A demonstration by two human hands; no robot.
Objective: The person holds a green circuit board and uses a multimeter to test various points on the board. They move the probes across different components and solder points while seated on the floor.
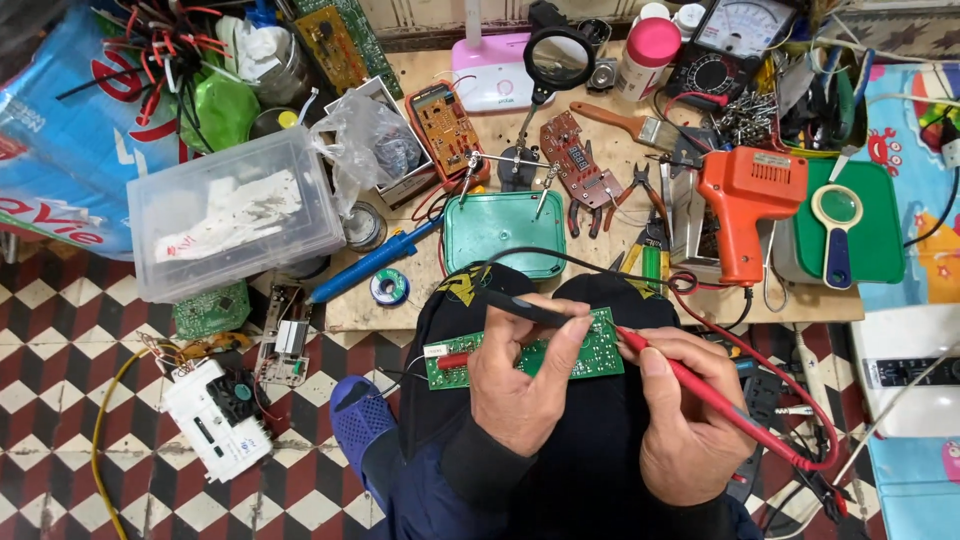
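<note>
A green circuit board [600, 352] rests on my lap, over black trousers. My left hand [522, 378] lies across it and pinches a black test probe [520, 308] whose tip touches the board's top edge. My right hand [680, 415] grips a red test probe [730, 405], its tip on the board's right end. A red lead runs off to the lower right, a black one curves up to the table.
A low wooden table holds a green tray [505, 235], an orange soldering gun [745, 205], an analog meter [728, 45], a magnifier on a stand [557, 57], pliers, a blue screwdriver [375, 260] and solder reel. A clear plastic box [235, 210] and loose boards sit left on the checkered floor.
</note>
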